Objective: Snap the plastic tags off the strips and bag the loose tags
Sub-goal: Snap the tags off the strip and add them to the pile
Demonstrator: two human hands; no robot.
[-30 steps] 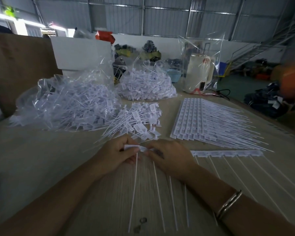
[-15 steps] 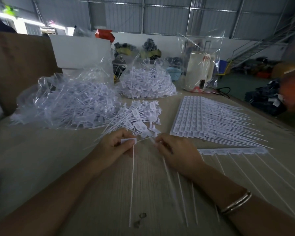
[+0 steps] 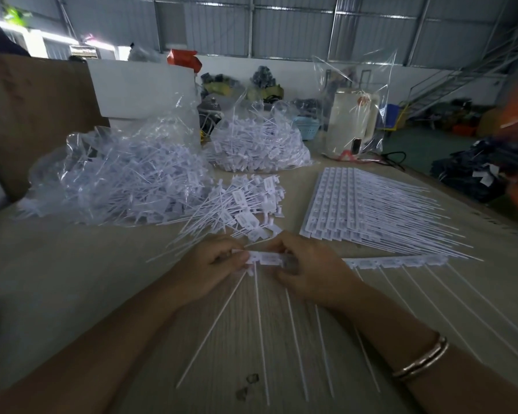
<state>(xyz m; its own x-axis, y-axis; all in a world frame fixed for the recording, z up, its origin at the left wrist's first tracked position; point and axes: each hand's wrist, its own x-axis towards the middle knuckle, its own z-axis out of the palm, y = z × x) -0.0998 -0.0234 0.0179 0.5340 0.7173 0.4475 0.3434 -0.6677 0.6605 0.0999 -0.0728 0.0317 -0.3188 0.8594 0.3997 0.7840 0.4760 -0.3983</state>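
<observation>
A white strip of plastic tags (image 3: 268,259) lies across the table (image 3: 72,279), its long thin tails pointing toward me. My left hand (image 3: 213,267) pinches the strip's left end tag, and one loose tag tail slants out from under that hand. My right hand (image 3: 308,270) grips the strip just to the right; the rest of the strip (image 3: 401,261) runs on past it. Behind my hands is a pile of loose tags (image 3: 245,207). Two clear bags of tags sit farther back: a big bag (image 3: 117,180) at left, a smaller bag (image 3: 257,144) at centre.
A stack of whole strips (image 3: 356,204) lies at right. A kettle in a clear bag (image 3: 350,121) stands at the back right. A brown board (image 3: 27,115) and a white box (image 3: 144,88) stand at the back left. The table edge runs diagonally at right.
My hands had pulled apart with a single tag in the left one. Now they have come back together on the strip, and the freed tag's tail slants out under my left hand.
</observation>
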